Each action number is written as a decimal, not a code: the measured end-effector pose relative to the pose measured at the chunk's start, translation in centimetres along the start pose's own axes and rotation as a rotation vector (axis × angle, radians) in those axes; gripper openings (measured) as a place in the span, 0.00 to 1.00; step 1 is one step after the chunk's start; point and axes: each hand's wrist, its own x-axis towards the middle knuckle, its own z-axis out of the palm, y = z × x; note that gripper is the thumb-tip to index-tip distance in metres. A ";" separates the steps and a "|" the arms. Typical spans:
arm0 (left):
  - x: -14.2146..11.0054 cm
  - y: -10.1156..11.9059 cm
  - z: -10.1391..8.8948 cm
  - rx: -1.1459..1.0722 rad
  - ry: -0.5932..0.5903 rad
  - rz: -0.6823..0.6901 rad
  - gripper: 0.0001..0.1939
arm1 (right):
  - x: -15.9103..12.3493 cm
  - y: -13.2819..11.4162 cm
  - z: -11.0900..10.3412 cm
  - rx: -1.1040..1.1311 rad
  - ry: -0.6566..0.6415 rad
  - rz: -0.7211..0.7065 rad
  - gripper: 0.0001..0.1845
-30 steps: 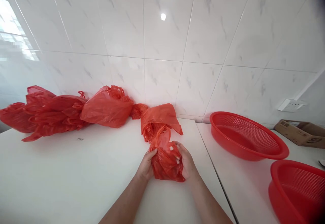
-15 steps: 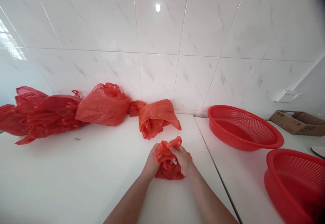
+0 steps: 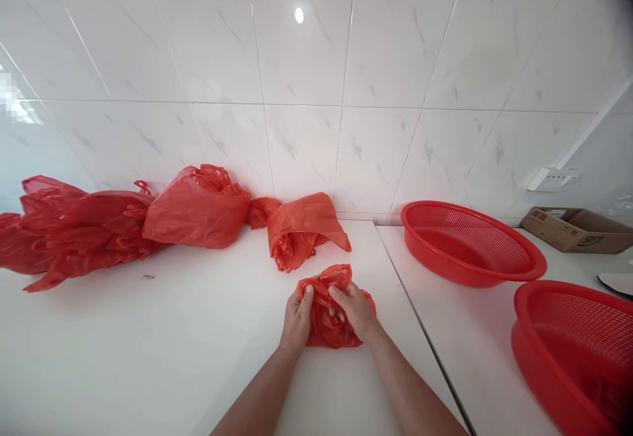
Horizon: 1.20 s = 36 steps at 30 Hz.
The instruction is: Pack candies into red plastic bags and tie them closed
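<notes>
A crumpled red plastic bag (image 3: 332,330) rests on the white table between my two hands, its top gathered up. My left hand (image 3: 297,317) grips the bag's left upper edge, thumb on the outside pointing up. On the other side my right hand (image 3: 355,309) pinches the gathered top, with some fingertips showing through below. What the bag contains, if anything, cannot be made out. Just behind it lies a rolled bundle of red plastic bags (image 3: 306,228), which neither hand touches.
Along the tiled wall stand a larger red bag bundle (image 3: 198,212) and a heap of red bags (image 3: 84,231). To the right, past the table seam, are a red mesh basket (image 3: 469,274), a nearer red basket (image 3: 539,357) and a cardboard box (image 3: 568,235).
My left thumb has come over to the front of the bag's edge, and the bag's top is spread slightly wider. The view has shifted a little to the right.
</notes>
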 end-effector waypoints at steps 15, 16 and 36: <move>0.8 -0.5 -0.9 -0.162 0.057 -0.110 0.24 | 0.2 0.0 -1.7 0.067 -0.147 -0.036 0.09; 0.8 -0.4 -0.8 -0.155 0.053 -0.105 0.24 | 0.1 -0.3 -1.8 0.058 -0.142 -0.032 0.11; -0.6 0.6 1.1 0.136 -0.055 0.036 0.17 | 1.0 0.9 -1.6 -0.230 0.342 -0.047 0.16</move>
